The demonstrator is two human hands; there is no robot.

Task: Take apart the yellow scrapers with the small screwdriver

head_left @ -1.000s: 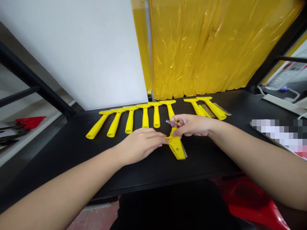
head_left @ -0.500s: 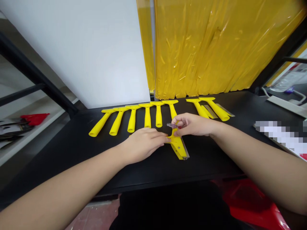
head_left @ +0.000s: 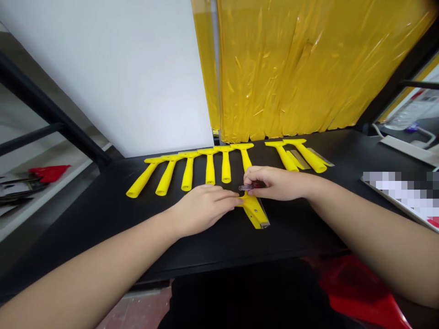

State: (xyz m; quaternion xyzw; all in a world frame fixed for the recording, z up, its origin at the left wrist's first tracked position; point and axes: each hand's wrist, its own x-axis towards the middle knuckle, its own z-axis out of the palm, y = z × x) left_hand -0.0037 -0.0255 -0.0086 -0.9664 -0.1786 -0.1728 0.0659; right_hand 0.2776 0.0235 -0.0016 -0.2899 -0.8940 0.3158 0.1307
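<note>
My left hand [head_left: 209, 205] is closed around the handle of a yellow scraper [head_left: 254, 213], its head turned towards me on the dark table. A metal blade shows along the head's right edge, and a screw sits in its face. In my right hand [head_left: 274, 183] is a small screwdriver [head_left: 249, 187] with a clear and red handle, pinched over the upper part of the scraper head. Its tip is hidden. Behind my hands lies a row of several yellow scrapers [head_left: 187, 173], handles towards me.
More yellow scrapers [head_left: 310, 157] and loose metal blades [head_left: 301, 160] lie at the back right of the black table [head_left: 130, 242]. A white panel [head_left: 137, 82] and yellow plastic sheeting [head_left: 291, 73] stand behind. Black frame bars [head_left: 51, 105] rise at the left.
My right hand has shifted slightly down and right with the screwdriver and turned a little. The left hand stays on the scraper, which lies nearly where it was.
</note>
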